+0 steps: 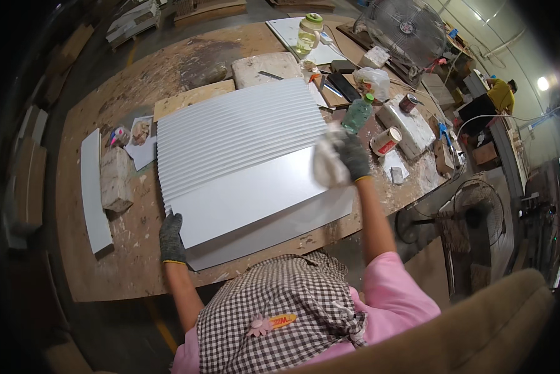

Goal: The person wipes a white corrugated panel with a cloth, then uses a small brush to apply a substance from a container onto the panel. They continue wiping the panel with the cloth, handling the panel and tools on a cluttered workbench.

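The white panel (242, 156) lay slightly askew on the table (121, 268), ribs toward 12 o'clock, smooth band toward 6, where a flat white sheet (274, 229) jutted past its near edge. At its 3 o'clock edge, the gloved right hand (353, 156) had its fingers closed on a blurred white cloth (327, 163). At its 7 o'clock corner the gloved left hand (172, 240) touched the edge, fingers together; whether they gripped could not be told. Toward 9, a strip of tabletop separated panel from pale block (116, 181); a narrow board (95, 193) lay beyond. Toward 2, a green bottle (358, 115) and paper cup (386, 142) stood close, narrowing the room beside the right hand.
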A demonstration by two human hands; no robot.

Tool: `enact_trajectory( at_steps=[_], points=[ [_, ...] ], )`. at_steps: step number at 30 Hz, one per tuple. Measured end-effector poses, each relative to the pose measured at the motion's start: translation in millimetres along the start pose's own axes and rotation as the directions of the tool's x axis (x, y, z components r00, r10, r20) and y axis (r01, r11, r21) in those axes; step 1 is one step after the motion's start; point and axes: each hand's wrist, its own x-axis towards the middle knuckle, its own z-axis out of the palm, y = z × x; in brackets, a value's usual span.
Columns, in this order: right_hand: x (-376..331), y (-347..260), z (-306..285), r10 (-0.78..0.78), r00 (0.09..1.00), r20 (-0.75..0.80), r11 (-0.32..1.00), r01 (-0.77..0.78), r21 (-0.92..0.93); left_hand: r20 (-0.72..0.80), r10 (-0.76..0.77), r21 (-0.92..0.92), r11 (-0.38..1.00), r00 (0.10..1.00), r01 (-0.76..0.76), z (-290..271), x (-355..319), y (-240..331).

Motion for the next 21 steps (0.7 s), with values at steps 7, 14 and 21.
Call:
enact_trajectory(
  at_steps=[7, 14, 21],
  points=[
    [-3, -3, -61, 0.619, 0.731, 0.287, 0.622, -0.680, 0.389, 0.007, 0.076, 0.054, 0.996, 0.997, -0.076, -1, -10, -4],
    [22, -288, 21, -0.054, 0.998, 0.026, 0.988, 0.050, 0.148, 0.144, 0.032, -0.352, 0.936, 0.989, 0.021, -8, 16, -27],
    [9, -357, -54, -0.744, 0.668, -0.020, 0.586, 0.666, 0.462, 0.392, -0.130, -0.633, 0.681, 0.911, 0.369, 2, -13, 28]
  ],
)
